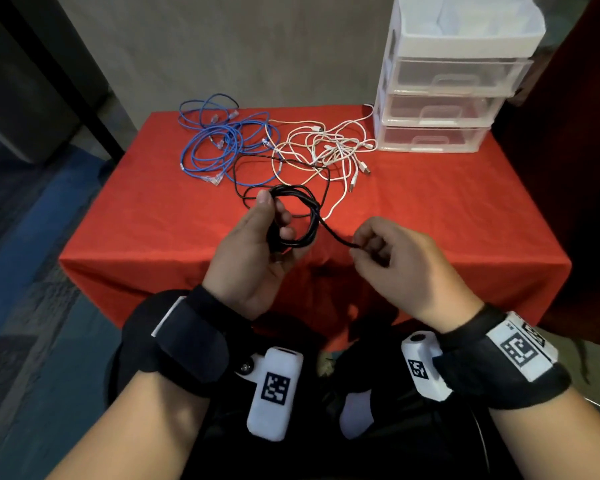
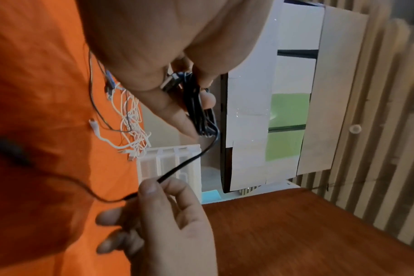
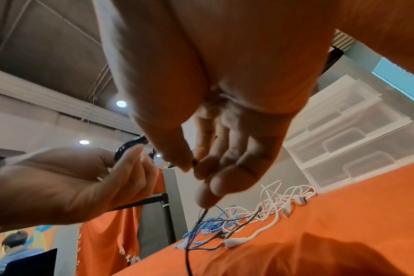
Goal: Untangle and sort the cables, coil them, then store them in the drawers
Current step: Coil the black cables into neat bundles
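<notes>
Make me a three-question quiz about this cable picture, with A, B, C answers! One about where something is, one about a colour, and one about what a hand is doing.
1. Where do the plastic drawers stand on the red table?
A. far right corner
B. near left corner
C. in the middle

2. What colour is the cable being coiled?
A. blue
B. white
C. black

3. What is the right hand doing?
A. lying flat on the table
B. pinching the cable's loose length
C. pulling a drawer open

Answers:
1. A, the stack stands at the far right, beside the white cables.
2. C, the left hand holds the black cable in loops, while the blue cables lie on the table.
3. B, its thumb and fingers nip the black strand leading from the coil.
</notes>
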Motion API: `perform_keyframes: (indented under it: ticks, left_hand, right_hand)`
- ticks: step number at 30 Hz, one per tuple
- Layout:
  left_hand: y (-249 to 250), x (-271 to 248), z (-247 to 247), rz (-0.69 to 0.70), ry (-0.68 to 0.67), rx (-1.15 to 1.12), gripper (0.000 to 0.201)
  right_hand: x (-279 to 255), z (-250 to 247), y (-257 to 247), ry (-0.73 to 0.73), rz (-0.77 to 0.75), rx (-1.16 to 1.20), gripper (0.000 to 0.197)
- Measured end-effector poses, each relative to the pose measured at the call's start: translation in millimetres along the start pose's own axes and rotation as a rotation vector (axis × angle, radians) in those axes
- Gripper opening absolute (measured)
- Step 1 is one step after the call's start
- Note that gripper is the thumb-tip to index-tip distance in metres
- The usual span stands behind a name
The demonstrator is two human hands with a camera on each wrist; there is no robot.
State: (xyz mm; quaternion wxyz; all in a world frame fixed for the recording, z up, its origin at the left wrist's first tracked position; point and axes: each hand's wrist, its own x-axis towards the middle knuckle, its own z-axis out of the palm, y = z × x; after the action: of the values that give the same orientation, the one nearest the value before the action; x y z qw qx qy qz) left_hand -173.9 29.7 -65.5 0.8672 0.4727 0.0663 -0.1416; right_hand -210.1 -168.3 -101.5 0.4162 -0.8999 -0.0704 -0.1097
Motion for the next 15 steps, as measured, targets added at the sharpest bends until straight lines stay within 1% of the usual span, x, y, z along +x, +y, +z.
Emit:
perform_keyframes:
  ticks: [1,3,5,6,7,9,10,12,13,15]
  left_hand:
    - [-1,-1,2,-0.033,0.007,-0.060,0.027]
    - [-1,-2,4,-0.099,0.027,-0.176,0.029]
    - [-2,-1,5,-0.155,0.057,-0.230,0.030]
    - [-3,-1,6,-0.177,0.071,-0.232,0.030]
    - [-5,-1,7,-0.193,0.082,-0.215,0.030]
    - [-8,-2,10,-0.208,0.094,-0.140,0.030]
    - [-10,-3,11,-0.210,0.097,-0.105,0.030]
    - [-13,-4,11,-0.209,0.092,-0.062,0.029]
    - [-14,-5,11,-0.208,0.084,-0.046,0.028]
    - [-17,-7,10,-0.207,0.066,-0.010,0.028]
  right_hand:
    - [1,2,0,0.056,0.011,0.030,0.010]
    - [4,6,-5,0.170,0.073,0.244,0.007]
    - [5,9,-15,0.254,0.100,0.444,0.007]
    - [5,10,-21,0.277,0.097,0.507,0.005]
    - [5,12,-27,0.294,0.098,0.557,0.009]
    - [5,15,-37,0.322,0.118,0.613,0.024]
    - [6,16,-39,0.334,0.131,0.641,0.025]
    - [10,17,-41,0.352,0.184,0.743,0.015]
    - [12,17,-42,0.360,0.218,0.821,0.013]
    - [15,15,-43,0.359,0.266,0.975,0.015]
